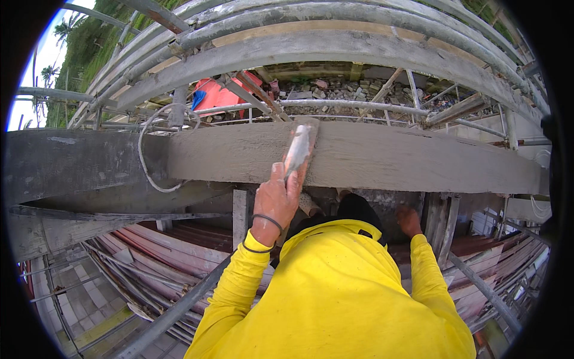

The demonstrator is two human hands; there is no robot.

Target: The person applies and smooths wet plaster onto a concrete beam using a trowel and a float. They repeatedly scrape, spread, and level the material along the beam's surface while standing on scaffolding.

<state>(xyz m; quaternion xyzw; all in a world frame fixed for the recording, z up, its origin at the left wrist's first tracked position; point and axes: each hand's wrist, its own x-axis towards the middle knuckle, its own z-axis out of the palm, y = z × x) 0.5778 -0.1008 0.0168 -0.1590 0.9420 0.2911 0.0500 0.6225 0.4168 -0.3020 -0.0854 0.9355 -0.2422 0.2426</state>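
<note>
My left hand (275,200) is wrapped round a plastering trowel (301,148), its long blade tilted across a concrete beam (382,154). Wet grey mortar smears the blade, and a pale patch shows on it. The trowel rests on the beam's freshly coated top, which looks smooth and damp from the middle to the right. Dark bands circle my left wrist. My right hand (409,220) hangs low beside my body on the near side of the beam, its fingers curled into a loose fist in shadow. No object shows in it.
A looped white cable (143,152) lies over the beam at left. Metal scaffold pipes (335,15) run along the far side, above a red sheet (224,96) and rubble (353,90). Below me are stacked boards (161,251) and slanting scaffold tubes (173,314).
</note>
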